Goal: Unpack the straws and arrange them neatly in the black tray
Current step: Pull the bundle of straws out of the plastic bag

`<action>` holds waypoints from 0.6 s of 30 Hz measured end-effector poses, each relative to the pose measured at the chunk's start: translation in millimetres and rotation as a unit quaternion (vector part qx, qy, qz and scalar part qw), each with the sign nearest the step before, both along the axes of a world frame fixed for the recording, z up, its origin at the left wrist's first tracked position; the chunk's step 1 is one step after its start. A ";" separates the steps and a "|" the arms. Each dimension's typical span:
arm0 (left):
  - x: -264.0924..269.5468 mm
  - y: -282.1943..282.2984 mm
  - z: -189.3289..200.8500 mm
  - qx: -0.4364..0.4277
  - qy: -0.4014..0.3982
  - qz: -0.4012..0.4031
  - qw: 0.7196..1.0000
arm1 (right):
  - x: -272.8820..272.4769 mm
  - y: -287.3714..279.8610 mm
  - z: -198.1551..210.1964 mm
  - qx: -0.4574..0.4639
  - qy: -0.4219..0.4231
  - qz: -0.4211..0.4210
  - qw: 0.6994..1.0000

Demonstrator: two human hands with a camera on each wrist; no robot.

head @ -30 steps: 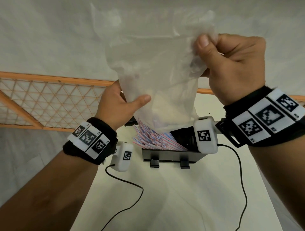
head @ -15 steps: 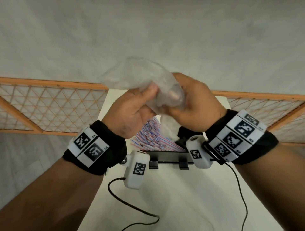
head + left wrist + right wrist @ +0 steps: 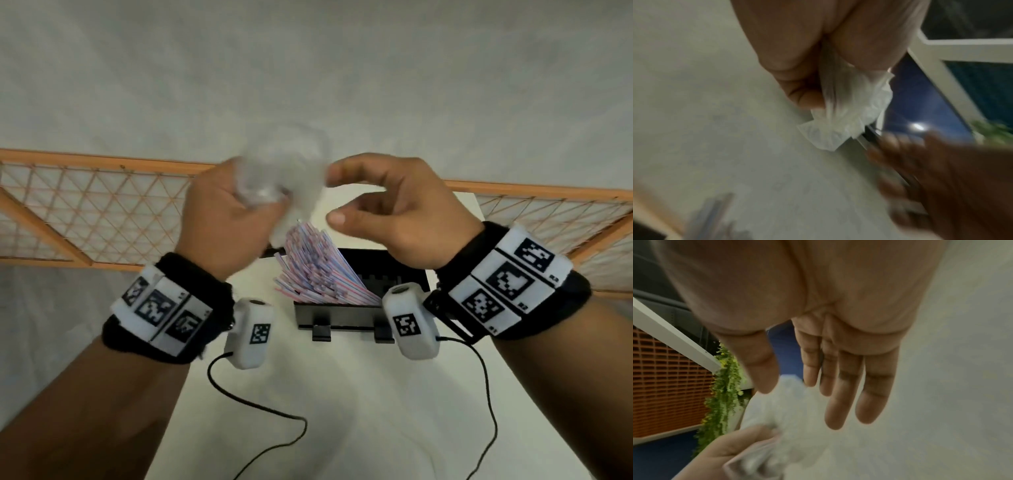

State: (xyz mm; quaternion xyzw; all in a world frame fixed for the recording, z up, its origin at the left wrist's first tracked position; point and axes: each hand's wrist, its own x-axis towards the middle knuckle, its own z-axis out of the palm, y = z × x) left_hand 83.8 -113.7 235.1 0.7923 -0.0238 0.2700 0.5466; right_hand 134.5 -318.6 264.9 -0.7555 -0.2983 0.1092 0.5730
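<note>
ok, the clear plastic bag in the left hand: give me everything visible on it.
The clear, thin plastic bag is crumpled into a loose wad, wrinkled and cloudy-white where it bunches. The left hand grips it with curled fingers, and a creased tail sticks out below the fist. It is held in the air above the striped straws fanned in the black tray. The right hand is open beside it. No straws show inside; motion blur hides finer detail.

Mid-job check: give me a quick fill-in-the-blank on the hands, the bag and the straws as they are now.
1. The crumpled plastic bag is held by the ___ hand alone.
2. The right hand is ___, holding nothing.
3. The striped straws lie slanted in the ___ tray.

Answers: left; open; black
</note>
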 end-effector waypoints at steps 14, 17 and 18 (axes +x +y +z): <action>2.8 61.0 -142.5 0.045 0.447 0.232 0.863 | -1.8 -48.8 -116.1 -0.420 -0.028 -0.059 0.905; -7.3 52.0 -180.7 0.163 0.536 0.141 0.816 | -6.3 -51.2 -138.6 -0.456 -0.019 -0.046 0.889; -10.0 47.7 -189.6 0.174 0.539 0.128 0.814 | -7.5 -51.5 -142.5 -0.458 -0.020 -0.044 0.887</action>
